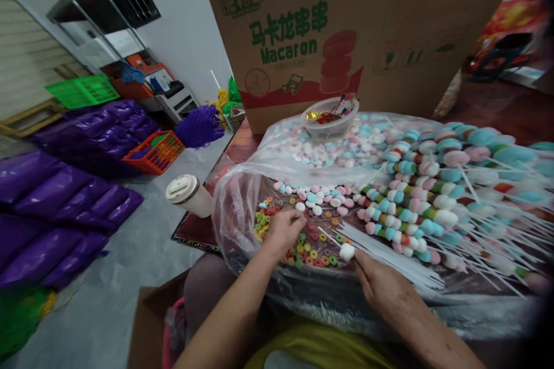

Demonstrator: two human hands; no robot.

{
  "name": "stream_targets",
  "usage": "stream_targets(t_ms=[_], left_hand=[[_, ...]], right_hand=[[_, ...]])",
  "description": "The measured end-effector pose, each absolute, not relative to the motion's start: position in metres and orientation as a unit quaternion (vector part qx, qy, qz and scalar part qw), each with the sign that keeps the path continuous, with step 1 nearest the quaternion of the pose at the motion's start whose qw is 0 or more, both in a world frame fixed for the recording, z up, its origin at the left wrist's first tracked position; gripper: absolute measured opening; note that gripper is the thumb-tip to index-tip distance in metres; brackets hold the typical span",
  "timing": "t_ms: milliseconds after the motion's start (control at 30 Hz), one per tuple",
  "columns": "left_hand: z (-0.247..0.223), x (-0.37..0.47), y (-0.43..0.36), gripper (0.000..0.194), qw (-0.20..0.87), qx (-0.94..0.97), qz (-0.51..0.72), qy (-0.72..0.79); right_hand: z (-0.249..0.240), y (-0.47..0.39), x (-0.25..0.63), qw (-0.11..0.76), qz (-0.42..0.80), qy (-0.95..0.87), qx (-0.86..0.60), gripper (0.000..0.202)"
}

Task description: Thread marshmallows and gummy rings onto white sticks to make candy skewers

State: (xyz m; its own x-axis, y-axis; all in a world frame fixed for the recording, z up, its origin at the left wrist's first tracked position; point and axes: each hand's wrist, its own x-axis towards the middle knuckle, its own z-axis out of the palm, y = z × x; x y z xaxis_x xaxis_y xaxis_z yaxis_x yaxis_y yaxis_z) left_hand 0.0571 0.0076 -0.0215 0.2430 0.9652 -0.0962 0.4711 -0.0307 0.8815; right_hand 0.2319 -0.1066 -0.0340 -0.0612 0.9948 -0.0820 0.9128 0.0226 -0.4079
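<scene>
Thin stick [330, 237] with white marshmallow [347, 252] threaded on, over near side of bench [240, 146], clamped in grip of right hand [385, 285]. Left hand [282, 234] low over coloured cereal rings [309, 253]; cannot tell grip as apart or clamped. Bundle of white sticks [389, 258] just beside marshmallow. Farther: loose pastel marshmallows [322, 199], then clear tub [320, 127] with shiny wrappers. Loaded skewers [411, 196] heaped right. Lidded cup [193, 197] near left edge. Behind everything, big cardboard box [389, 17]. Left, on floor, purple bags [52, 190].
</scene>
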Motion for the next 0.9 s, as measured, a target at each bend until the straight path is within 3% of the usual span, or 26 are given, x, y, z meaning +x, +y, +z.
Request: stream_targets(t_ms=[100,200,433,733,900], left_hand=[[-0.015,0.041,-0.003,0.021,0.631,0.507,0.304,0.502],[-0.008,0.029,-0.014,0.027,0.717,0.419,0.31,0.463],[-0.009,0.026,-0.018,0.028,0.759,0.359,0.308,0.447],[-0.011,0.029,-0.022,0.029,0.76,0.354,0.282,0.467],[-0.008,0.036,-0.025,0.028,0.728,0.475,0.176,0.461]], right_hand=[[-0.032,-0.104,0.225,0.146,0.188,-0.723,-0.648,0.025],[-0.021,-0.101,0.215,0.14,0.197,-0.73,-0.639,0.025],[-0.008,-0.11,0.208,0.135,0.155,-0.742,-0.638,0.025],[-0.004,-0.114,0.208,0.117,0.2,-0.739,-0.632,0.03],[-0.015,-0.108,0.206,0.157,0.272,-0.742,-0.592,0.028]])
